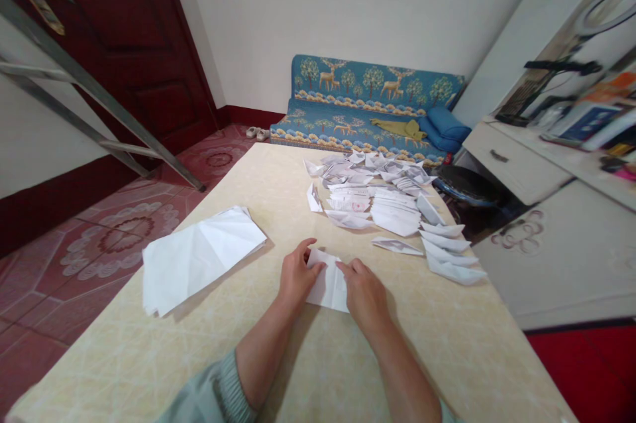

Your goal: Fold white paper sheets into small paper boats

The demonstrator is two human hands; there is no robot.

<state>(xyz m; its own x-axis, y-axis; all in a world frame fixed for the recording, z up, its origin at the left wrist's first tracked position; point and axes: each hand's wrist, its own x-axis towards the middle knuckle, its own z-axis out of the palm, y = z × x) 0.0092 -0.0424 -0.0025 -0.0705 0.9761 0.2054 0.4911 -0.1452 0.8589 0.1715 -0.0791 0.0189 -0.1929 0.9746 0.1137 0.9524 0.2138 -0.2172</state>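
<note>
A small folded sheet of white paper (328, 287) lies near the middle of the table, with a crease down its centre. My left hand (299, 272) grips its left edge, the thumb on top and the fingers behind. On the other side, my right hand (364, 290) pinches the paper's upper right part between thumb and fingers. Just beyond my right hand rests a folded paper boat (397, 246). To the left is a stack of creased white sheets (203, 254).
Many folded paper boats (395, 211) crowd the far right of the cream table (238, 357), some nested in rows. A blue deer-patterned sofa (342, 108) stands behind. A metal ladder (99, 88) leans at left, and a white cabinet (571, 224) is at right.
</note>
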